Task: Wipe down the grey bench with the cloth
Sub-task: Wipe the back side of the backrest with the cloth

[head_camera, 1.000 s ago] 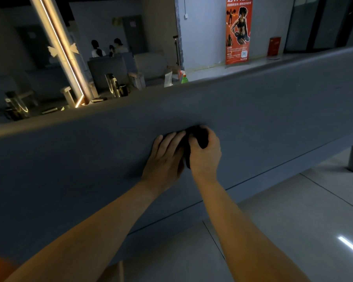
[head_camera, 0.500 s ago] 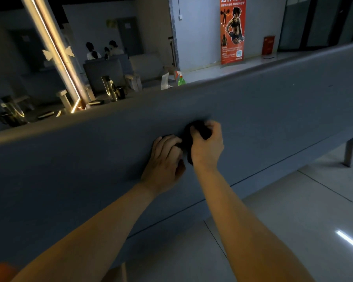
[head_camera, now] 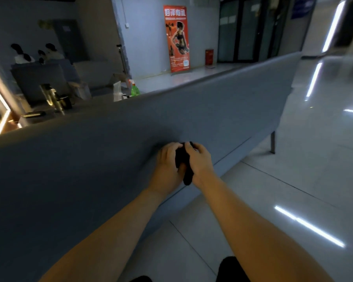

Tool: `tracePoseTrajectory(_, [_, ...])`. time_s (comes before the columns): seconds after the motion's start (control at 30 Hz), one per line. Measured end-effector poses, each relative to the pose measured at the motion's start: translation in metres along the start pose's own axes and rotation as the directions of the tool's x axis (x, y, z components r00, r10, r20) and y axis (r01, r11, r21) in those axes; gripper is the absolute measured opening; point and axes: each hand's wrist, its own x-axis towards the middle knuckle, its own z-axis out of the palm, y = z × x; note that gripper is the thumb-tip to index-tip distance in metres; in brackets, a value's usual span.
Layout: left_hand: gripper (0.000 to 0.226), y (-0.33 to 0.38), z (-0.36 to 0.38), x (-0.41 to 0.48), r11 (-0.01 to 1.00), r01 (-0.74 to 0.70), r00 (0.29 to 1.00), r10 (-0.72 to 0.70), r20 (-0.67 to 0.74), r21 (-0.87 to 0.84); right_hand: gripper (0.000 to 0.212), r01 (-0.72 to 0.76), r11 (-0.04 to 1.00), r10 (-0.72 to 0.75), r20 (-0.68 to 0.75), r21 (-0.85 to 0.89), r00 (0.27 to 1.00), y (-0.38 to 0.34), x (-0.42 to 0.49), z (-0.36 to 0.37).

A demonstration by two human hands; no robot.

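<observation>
The left hand (head_camera: 167,166) and the right hand (head_camera: 201,162) are pressed close together, both with fingers curled around the dark cloth (head_camera: 182,157), which is bunched into a wad between them. A short tail of it hangs out below the heels of the palms. The left thumb appears to lie against the wad, while the right fingers wrap over its top. Whether the cloth is pressed to the surface or lifted just clear of it cannot be told from this angle. The hands and cloth sit over the grey bench (head_camera: 102,151), near the front edge of its long seat and roughly midway along the visible stretch. The cloth looks soft, limp and light. It would likely crumple and slip out of a loose pinch, so it is best gathered into a pad and held under a flat palm, fingers clamping the loose ends so they do not trail. The bench top looks matte and possibly padded, so it should give some drag to a wipe rather than let the cloth skate. Farther out, a thin bench leg (head_camera: 272,142) stands on the glossy tiled floor (head_camera: 293,180). Behind the bench are a green spray bottle (head_camera: 135,90), an orange poster (head_camera: 177,37) on the wall, and some seated people (head_camera: 36,54) at the far left.
</observation>
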Motion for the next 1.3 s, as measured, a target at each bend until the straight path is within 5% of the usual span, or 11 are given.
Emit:
tracePoseTrajectory(0.2, [0.019,0.048,0.036,0.041,0.97,0.124,0.989,-0.103,0.11,-0.207,0.014,-0.017,0.979,0.055,-0.188,0.201,0.981,-0.024,0.009,-0.042])
tracePoseTrajectory(0.4, [0.013,0.077,0.095,0.089,0.887,0.318,0.944,-0.263,0.201,-0.335,0.019,0.124,0.953,-0.054,-0.247,0.276,0.968,-0.037,0.036,-0.108])
tracePoseTrajectory(0.6, [0.02,0.101,0.183,0.14,0.728,0.47,0.882,-0.379,0.278,-0.499,0.029,0.247,0.969,-0.245,-0.219,-0.018,0.944,-0.056,0.107,-0.181])
tracePoseTrajectory(0.67, [0.008,0.113,0.209,0.163,0.608,0.497,0.865,-0.407,0.293,-0.619,0.029,0.273,0.958,-0.283,-0.14,-0.088,0.949,-0.067,0.14,-0.199])
tracePoseTrajectory(0.77, [0.03,0.131,0.248,0.202,0.274,0.55,0.794,-0.466,0.391,-0.789,0.032,0.297,0.937,-0.305,-0.016,-0.183,0.952,-0.081,0.187,-0.225])
tracePoseTrajectory(0.83, [0.043,0.138,0.272,0.225,0.344,0.552,0.803,-0.465,0.373,-0.759,0.039,0.294,0.933,-0.29,0.051,-0.206,0.956,-0.088,0.218,-0.243])
tracePoseTrajectory(0.9, [0.049,0.145,0.286,0.242,0.565,0.514,0.849,-0.439,0.293,-0.645,0.042,0.321,0.921,-0.309,0.089,-0.219,0.947,-0.098,0.247,-0.259])
tracePoseTrajectory(1.0, [0.024,0.137,0.308,0.275,0.872,0.33,0.944,-0.315,0.1,-0.361,0.034,0.324,0.926,-0.318,0.065,-0.193,0.946,-0.117,0.288,-0.272])
tracePoseTrajectory(1.07, [0.032,0.123,0.317,0.294,0.978,0.169,0.985,-0.172,-0.016,-0.123,0.026,0.311,0.937,-0.303,0.068,-0.159,0.95,-0.125,0.313,-0.274])
tracePoseTrajectory(1.17, [0.041,0.098,0.326,0.31,0.967,0.028,0.994,-0.001,-0.106,0.251,0.018,0.336,0.93,-0.329,0.072,-0.15,0.942,-0.129,0.344,-0.275])
tracePoseTrajectory(1.3, [0.04,0.071,0.328,0.315,0.868,-0.009,0.999,0.026,-0.028,0.496,0.017,0.308,0.946,-0.314,-0.049,-0.096,0.948,-0.138,0.386,-0.283])
